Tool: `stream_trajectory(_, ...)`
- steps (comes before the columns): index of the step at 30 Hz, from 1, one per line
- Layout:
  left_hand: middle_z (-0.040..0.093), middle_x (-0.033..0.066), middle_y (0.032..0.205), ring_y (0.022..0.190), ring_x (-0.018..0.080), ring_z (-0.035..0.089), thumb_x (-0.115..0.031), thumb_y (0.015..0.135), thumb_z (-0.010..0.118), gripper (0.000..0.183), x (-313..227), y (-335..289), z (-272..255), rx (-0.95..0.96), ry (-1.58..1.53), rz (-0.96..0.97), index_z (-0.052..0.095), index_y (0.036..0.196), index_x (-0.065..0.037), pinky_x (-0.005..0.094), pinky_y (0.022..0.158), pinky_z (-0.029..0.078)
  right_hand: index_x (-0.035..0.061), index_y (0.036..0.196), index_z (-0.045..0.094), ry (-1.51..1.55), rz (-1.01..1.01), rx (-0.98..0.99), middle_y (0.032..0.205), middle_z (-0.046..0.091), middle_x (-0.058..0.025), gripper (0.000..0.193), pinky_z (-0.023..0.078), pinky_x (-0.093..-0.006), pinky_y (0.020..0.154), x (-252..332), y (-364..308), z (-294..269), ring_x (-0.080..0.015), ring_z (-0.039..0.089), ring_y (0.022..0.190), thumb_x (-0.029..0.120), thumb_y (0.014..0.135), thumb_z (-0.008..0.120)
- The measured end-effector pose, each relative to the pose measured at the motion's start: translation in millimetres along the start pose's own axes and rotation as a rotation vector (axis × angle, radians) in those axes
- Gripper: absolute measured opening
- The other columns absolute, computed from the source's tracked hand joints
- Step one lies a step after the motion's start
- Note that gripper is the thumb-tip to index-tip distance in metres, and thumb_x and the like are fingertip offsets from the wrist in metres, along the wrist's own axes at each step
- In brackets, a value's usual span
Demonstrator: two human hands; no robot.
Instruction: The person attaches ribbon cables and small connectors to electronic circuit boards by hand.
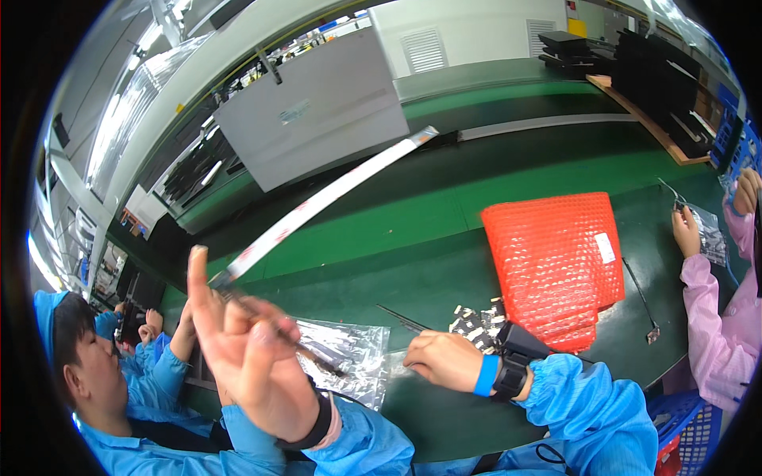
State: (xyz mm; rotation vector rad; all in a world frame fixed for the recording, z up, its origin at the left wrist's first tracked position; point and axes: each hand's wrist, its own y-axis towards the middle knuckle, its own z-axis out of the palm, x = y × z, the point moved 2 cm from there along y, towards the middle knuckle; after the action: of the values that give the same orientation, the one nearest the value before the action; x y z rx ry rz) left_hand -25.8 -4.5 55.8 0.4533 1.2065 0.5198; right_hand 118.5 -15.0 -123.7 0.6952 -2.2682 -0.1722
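My left hand [258, 357] is raised at the left, its index finger pointing up and the other fingers curled. A thin dark strip, like a cable [305, 355], crosses those curled fingers; motion blurs it. Below it lies a clear plastic bag [349, 345]. My right hand [446, 361] is low over the table, right of the bag, with thumb and fingers drawn together. Whether it pinches something is hidden. A thin black stick-like piece [402, 318] lies just beyond it. Several small black-and-cream pieces [476, 327] lie in a pile beyond my right wrist.
A red bubble-wrap pouch [552, 262] lies right of centre, with a thin black cable [640, 301] beside it. A long white strip [325, 198] slants across the green table [444, 254]. Co-workers sit left [103, 373] and right [710, 309]. A grey panel [317, 111] stands behind.
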Motion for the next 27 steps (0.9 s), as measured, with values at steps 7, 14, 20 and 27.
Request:
stream_trajectory(7, 0.040, 0.0097, 0.095, 0.084, 0.0135, 0.043, 0.000, 0.080, 0.054, 0.068, -3.0, 10.9, -31.0, 0.063, -0.072, 0.056, 0.015, 0.136, 0.006, 0.0199, 0.073, 0.040, 0.0043, 0.099, 0.060, -0.102, -0.203, 0.125, 0.108, 0.057, -0.0047, 0.032, 0.044, -0.0316, 0.085, 10.8, 16.0, 41.3, -0.0202, 0.052, 0.106, 0.001, 0.067, 0.057)
stream_trajectory(14, 0.053, 0.0067, 0.084, 0.068, 0.0132, 0.053, -0.005, 0.072, 0.059, 0.080, 6.6, 17.2, -26.9, -0.106, -0.035, -0.021, 0.015, 0.138, -0.001, 0.0234, 0.059, 0.044, 0.0061, 0.114, 0.052, -0.260, -0.389, 0.043, 0.114, 0.056, -0.0033, 0.041, 0.046, -0.0297, 0.075, 7.4, 30.7, 49.1, -0.0157, 0.055, 0.097, 0.006, 0.073, 0.052)
stream_trajectory(20, 0.059, 0.0131, 0.085, 0.069, 0.0181, 0.059, 0.006, 0.073, 0.054, 0.073, -0.5, 20.2, -20.2, -0.021, -0.113, -0.064, 0.019, 0.137, -0.002, 0.0305, 0.061, 0.050, 0.0055, 0.113, 0.054, -0.525, -0.510, 0.098, 0.101, 0.059, -0.0034, 0.039, 0.046, -0.0268, 0.059, 25.9, 57.5, 79.9, -0.0143, 0.057, 0.080, 0.012, 0.074, 0.051)
stream_trajectory(27, 0.058, 0.0093, 0.081, 0.074, 0.0176, 0.062, 0.013, 0.070, 0.058, 0.079, 21.7, 12.8, 7.3, 0.068, -0.178, -0.198, 0.019, 0.137, -0.003, 0.0293, 0.070, 0.051, 0.0086, 0.055, 0.055, -0.502, -0.536, -0.105, 0.078, 0.053, -0.0064, 0.008, 0.044, -0.0308, 0.051, 11.8, 56.5, 89.3, -0.0186, 0.055, 0.069, 0.016, 0.058, 0.058)
